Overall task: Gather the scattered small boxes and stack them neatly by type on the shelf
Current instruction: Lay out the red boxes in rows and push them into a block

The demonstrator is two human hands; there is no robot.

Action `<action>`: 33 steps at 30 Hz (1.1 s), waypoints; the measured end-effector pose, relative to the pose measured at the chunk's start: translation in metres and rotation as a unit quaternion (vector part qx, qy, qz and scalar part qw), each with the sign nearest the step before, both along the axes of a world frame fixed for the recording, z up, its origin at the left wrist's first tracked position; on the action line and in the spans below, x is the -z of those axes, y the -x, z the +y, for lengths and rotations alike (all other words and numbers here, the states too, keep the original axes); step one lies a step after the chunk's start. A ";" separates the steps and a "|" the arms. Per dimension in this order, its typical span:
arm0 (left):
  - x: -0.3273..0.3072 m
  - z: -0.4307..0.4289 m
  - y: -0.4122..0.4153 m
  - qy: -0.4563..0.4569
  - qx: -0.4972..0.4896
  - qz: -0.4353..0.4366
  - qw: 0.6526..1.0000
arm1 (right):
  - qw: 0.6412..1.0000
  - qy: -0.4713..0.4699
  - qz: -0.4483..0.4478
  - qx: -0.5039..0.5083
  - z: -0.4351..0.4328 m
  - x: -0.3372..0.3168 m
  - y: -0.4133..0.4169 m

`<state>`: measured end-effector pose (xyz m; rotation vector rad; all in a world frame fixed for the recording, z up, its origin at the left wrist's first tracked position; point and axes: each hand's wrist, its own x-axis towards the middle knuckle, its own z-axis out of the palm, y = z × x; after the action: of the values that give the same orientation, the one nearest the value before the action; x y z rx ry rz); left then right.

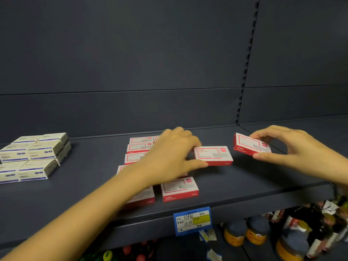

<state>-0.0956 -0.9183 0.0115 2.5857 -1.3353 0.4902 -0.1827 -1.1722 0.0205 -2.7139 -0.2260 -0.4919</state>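
On the dark shelf [263,178] several red-and-white small boxes lie flat in rows at the middle, one of them at the front [178,188]. My left hand [169,157] reaches over these rows and grips one red-and-white box [213,155] by its left end, holding it at the right of the rows. My right hand [286,147] holds another red-and-white box [250,144] tilted, slightly above the shelf, to the right of the first. Part of the rows is hidden under my left forearm. A group of white-and-blue boxes [35,155] is stacked at the far left.
A blue price label [193,220] hangs on the shelf's front edge. Below it a lower shelf holds jars with yellow labels [257,233] and dark bottles [305,219]. A slotted upright [246,63] runs down the dark back panel.
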 end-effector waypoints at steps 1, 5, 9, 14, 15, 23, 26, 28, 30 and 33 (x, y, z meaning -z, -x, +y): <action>-0.005 0.019 0.003 0.023 -0.001 0.011 1.000 | 1.000 -0.001 -0.006 -0.009 0.003 0.000 -0.001; -0.009 0.086 0.021 0.053 -0.039 0.021 0.998 | 0.998 0.018 0.000 -0.064 0.024 0.005 -0.009; 0.004 0.121 0.030 0.049 -0.088 0.032 0.994 | 0.992 0.046 0.007 -0.119 0.051 0.011 -0.019; 0.021 0.143 0.029 0.057 -0.111 0.079 0.989 | 0.985 0.072 0.019 -0.154 0.077 0.015 -0.030; 0.024 0.144 0.028 0.050 -0.114 0.085 0.989 | 0.984 0.078 0.021 -0.158 0.081 0.016 -0.032; 0.048 0.146 0.025 0.147 -0.136 0.130 0.971 | 0.982 0.087 0.045 -0.163 0.100 0.027 -0.035; 0.051 0.144 0.027 0.180 -0.136 0.122 0.967 | 0.978 0.105 0.050 -0.171 0.105 0.032 -0.036; 0.053 0.143 0.028 0.197 -0.132 0.115 0.965 | 0.977 0.110 0.056 -0.175 0.108 0.036 -0.037; 0.054 0.142 0.031 0.226 -0.128 0.119 0.958 | 0.978 0.092 0.053 -0.180 0.108 0.039 -0.037; 0.055 0.143 0.031 0.287 -0.140 0.167 0.933 | 0.981 0.033 0.051 -0.182 0.105 0.042 -0.036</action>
<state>-0.1265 -0.7751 -0.0434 2.2269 -0.5966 0.3832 -0.1465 -1.0672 -0.0217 -2.6628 -0.7054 -0.2416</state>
